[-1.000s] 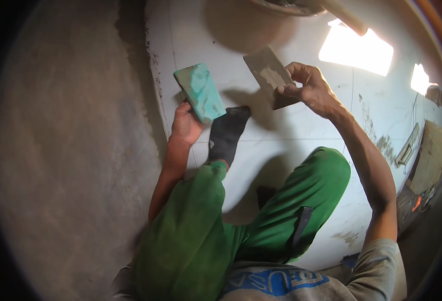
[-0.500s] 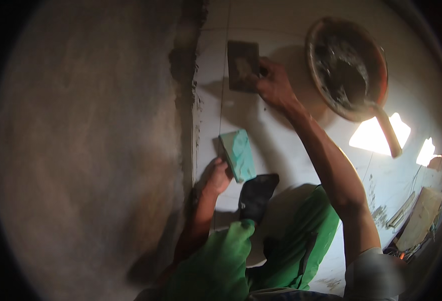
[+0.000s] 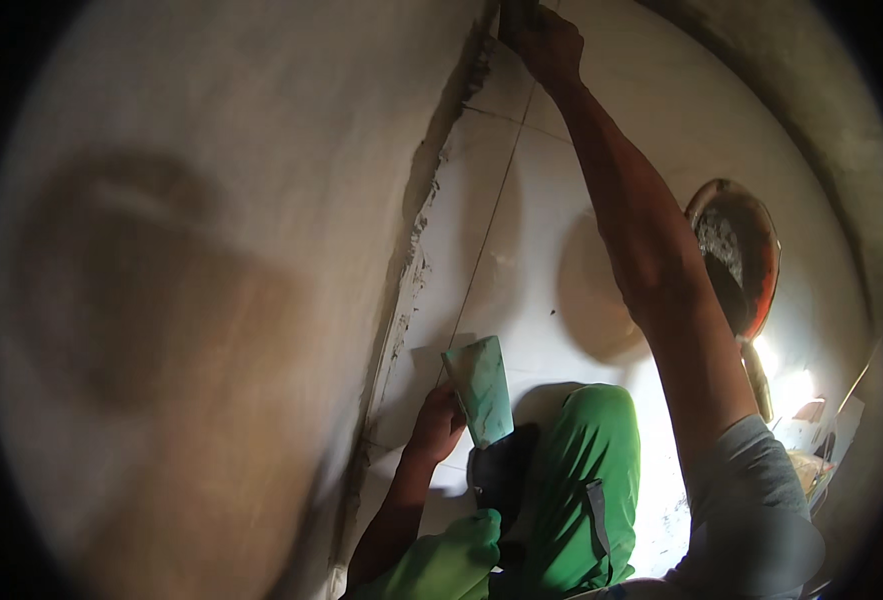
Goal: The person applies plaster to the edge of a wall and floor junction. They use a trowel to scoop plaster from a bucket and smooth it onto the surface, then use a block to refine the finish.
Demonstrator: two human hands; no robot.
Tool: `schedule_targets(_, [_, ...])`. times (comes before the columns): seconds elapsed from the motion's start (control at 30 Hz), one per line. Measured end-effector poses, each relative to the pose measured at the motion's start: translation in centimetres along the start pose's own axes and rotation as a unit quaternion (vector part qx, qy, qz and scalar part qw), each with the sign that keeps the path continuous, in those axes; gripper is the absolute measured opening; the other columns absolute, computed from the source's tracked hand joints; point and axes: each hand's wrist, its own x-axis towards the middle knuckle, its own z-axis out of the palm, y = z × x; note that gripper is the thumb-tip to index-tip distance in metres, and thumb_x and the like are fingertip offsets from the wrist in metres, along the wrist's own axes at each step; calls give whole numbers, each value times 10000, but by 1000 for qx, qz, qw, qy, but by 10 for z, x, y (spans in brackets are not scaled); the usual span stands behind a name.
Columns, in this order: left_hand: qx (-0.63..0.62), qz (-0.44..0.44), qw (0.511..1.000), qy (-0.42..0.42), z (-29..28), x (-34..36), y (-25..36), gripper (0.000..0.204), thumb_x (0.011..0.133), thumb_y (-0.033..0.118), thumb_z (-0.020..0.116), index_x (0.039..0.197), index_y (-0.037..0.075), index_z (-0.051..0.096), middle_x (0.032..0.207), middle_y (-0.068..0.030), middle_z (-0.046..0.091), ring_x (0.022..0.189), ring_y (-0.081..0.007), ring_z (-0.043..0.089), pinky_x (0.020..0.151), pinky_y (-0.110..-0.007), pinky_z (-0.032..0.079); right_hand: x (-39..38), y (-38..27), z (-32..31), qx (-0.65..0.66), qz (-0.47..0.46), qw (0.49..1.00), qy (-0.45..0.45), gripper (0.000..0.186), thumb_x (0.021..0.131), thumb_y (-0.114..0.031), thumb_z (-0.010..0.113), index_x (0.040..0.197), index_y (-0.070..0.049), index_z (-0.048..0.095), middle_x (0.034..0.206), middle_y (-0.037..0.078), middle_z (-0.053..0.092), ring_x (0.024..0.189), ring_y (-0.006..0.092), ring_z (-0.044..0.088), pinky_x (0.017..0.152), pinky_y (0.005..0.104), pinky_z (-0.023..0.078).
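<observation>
My left hand (image 3: 433, 428) holds a mint-green, marbled rectangular piece (image 3: 481, 392) above my dark-socked foot (image 3: 496, 470), low in the middle of the view. My right hand (image 3: 551, 45) is stretched far forward to the top, closed on a dark flat rectangular piece (image 3: 516, 18), which is mostly cut off by the picture's edge. It is beside the rough joint (image 3: 421, 220) where the white tiles (image 3: 491, 150) meet the grey plastered surface (image 3: 191, 120). I cannot tell whether the dark piece touches that surface.
An orange-rimmed basin (image 3: 761, 262) of grey, wet-looking material, with a long-handled tool (image 3: 756, 385) by it, stands at the right, partly behind my arm. My green-trousered knee (image 3: 591, 450) is below. Boards and other items (image 3: 811, 465) lie at the lower right in bright light.
My right hand has moved far forward and up with the dark piece. My left hand sits lower in the picture, still holding the green piece. The view has swung, showing more of the plastered surface.
</observation>
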Motion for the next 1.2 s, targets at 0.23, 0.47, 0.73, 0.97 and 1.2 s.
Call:
schedule_targets(0.23, [40, -32, 999, -16, 3, 4, 6, 405, 968, 137, 697, 1352, 32, 625, 982, 28, 661, 764, -26, 559, 698, -218, 456, 60, 66, 18, -139, -144, 980, 12, 622, 865, -556, 749, 1191, -26, 733, 1060, 186, 780, 1014, 332, 754, 897, 437, 564])
schedule_targets(0.47, [48, -41, 998, -2, -4, 0, 6, 395, 982, 176, 705, 1349, 46, 637, 1003, 34, 680, 780, -37, 592, 710, -232, 482, 83, 92, 20, -120, -188, 974, 25, 625, 836, -560, 742, 1247, -90, 719, 1005, 146, 793, 945, 329, 766, 860, 435, 577])
schedule_targets(0.73, [52, -3, 999, -3, -1, -13, 12, 305, 1052, 176, 613, 1327, 48, 651, 1143, -26, 727, 1028, -125, 691, 936, -311, 541, 13, 71, 18, -113, -199, 973, 6, 507, 861, -450, 694, 1222, -95, 708, 1051, 183, 778, 1023, 379, 745, 917, 447, 565])
schedule_targets(0.97, [64, -8, 998, 12, 5, -15, 13, 295, 1050, 167, 605, 1312, 42, 659, 1147, -30, 729, 1064, -132, 685, 961, -324, 533, -34, 90, 25, -60, -173, 983, 8, 535, 908, -510, 674, 1210, -70, 708, 1070, 196, 771, 1033, 379, 740, 939, 441, 558])
schedule_targets(1.2, [13, 13, 1000, 21, 2, -43, 17, 356, 1027, 150, 616, 1356, 14, 611, 1232, -67, 701, 1111, -179, 684, 1001, -357, 534, 9, 36, 18, 1, -55, 998, 26, 549, 1077, -533, 517, 933, -16, 634, 835, 72, 679, 752, 173, 607, 710, 314, 513])
